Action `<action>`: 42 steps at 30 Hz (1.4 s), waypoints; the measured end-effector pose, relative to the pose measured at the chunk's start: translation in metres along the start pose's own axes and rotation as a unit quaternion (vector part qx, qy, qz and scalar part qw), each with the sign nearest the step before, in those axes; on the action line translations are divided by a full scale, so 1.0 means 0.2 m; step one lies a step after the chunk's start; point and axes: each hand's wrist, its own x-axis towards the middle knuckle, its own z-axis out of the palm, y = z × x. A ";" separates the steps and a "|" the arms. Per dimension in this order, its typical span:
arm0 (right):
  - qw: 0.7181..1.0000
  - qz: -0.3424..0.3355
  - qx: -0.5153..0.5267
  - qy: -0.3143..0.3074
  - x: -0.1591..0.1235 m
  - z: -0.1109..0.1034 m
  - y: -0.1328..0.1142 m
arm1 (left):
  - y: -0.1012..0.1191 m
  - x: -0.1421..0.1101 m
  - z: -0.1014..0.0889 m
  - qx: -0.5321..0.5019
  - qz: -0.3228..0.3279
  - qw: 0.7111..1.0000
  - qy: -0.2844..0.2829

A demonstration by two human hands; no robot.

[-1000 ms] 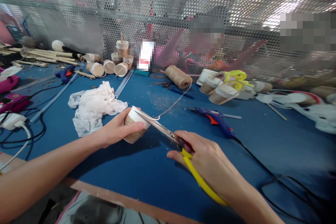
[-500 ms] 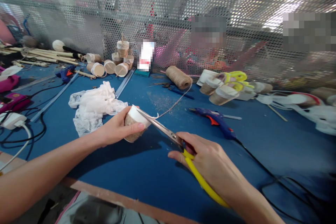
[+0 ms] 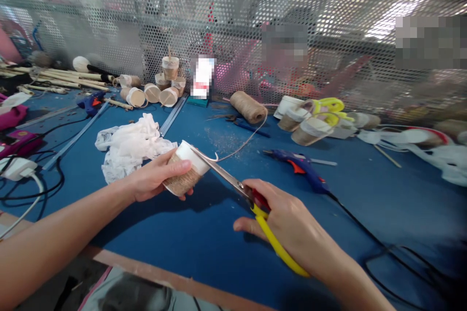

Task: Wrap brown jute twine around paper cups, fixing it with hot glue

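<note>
My left hand and right hand: one cup, one pair of scissors.
Around them I count two blue glue guns, one spool of twine, one heap of white netting, one yellow bundle, one white ball and one white plug. I make out seven small cups at the back left and at least three more cups at the back right, where they overlap; the sticks are too jumbled for me to count.

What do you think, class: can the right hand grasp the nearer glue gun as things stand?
Probably not: the right hand holds scissors, though nothing visible blocks its way to the glue gun.
</note>
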 end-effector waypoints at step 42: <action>1.000 0.003 0.001 0.021 -0.02 -0.01 -0.04 | 0.00 0.00 0.02 0.097 0.058 0.992 0.053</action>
